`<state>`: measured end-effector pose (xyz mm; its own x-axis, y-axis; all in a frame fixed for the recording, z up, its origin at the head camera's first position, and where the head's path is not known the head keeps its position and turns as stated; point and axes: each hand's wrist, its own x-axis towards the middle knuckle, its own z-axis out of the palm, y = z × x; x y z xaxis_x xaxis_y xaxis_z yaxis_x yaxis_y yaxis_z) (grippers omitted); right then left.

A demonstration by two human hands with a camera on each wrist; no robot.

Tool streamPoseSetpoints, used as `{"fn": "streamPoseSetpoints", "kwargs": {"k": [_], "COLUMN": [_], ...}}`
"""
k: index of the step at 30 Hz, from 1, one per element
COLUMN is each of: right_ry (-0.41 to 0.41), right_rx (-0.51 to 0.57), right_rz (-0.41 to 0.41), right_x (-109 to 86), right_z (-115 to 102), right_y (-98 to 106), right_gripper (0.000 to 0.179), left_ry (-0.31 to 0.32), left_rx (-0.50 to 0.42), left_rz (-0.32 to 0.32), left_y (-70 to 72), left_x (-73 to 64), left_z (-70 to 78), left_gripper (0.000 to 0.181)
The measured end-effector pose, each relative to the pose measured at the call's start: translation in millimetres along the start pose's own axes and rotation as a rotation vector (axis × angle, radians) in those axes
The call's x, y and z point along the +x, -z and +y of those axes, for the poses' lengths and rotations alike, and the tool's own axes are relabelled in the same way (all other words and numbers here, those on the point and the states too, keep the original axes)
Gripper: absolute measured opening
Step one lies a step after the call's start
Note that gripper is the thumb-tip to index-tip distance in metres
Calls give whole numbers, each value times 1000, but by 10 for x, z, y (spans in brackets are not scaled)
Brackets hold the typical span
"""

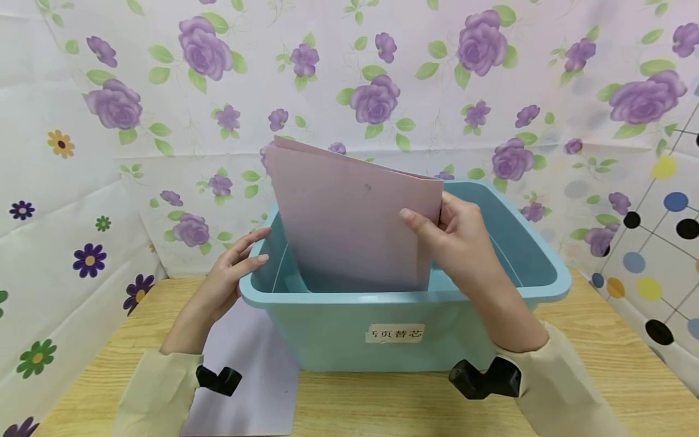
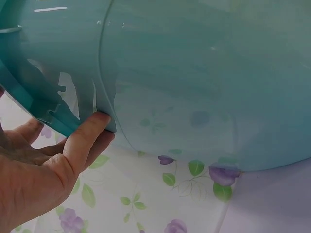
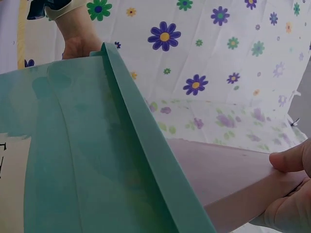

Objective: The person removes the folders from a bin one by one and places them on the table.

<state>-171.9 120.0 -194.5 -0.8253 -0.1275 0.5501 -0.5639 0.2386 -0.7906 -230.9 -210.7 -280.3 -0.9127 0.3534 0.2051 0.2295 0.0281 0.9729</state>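
My right hand [image 1: 461, 240] grips the right edge of a pale pink folder [image 1: 355, 224], thumb on its front face and fingers behind. The folder stands tilted, its lower part inside a light blue plastic bin [image 1: 349, 297] and its upper part above the rim. In the right wrist view, the thumb and fingers hold the folder [image 3: 228, 177] by its side, which shows some thickness. My left hand [image 1: 232, 267] holds the bin's left rim. The left wrist view shows fingers of the left hand [image 2: 58, 165] against the bin's outside, below the rim.
A flat pale lilac sheet [image 1: 251, 370] lies on the wood-grain table [image 1: 349, 406], partly under the bin's left end. The bin's front bears a white label [image 1: 395, 333] with printed characters. Flowered cloth [image 1: 327, 73] hangs behind and at the left.
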Motion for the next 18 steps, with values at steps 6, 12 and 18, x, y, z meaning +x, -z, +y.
{"fn": "streamPoseSetpoints", "kwargs": {"k": [6,12,18], "right_ry": [6,-1,26], "right_rx": [44,100,236], "right_rz": [38,66,77], "right_x": [12,18,24], "right_z": [-40,-65,-57], "right_y": [77,171,288], "right_gripper": [26,32,31], "left_ry": [0,-5,4], "left_rx": [-12,-24,-14], "left_rz": [-3,-7,0], "left_y": [-2,-11,-8], "left_x": [-2,-1,-6], "left_z": [8,12,11], "left_gripper": [52,52,52]}}
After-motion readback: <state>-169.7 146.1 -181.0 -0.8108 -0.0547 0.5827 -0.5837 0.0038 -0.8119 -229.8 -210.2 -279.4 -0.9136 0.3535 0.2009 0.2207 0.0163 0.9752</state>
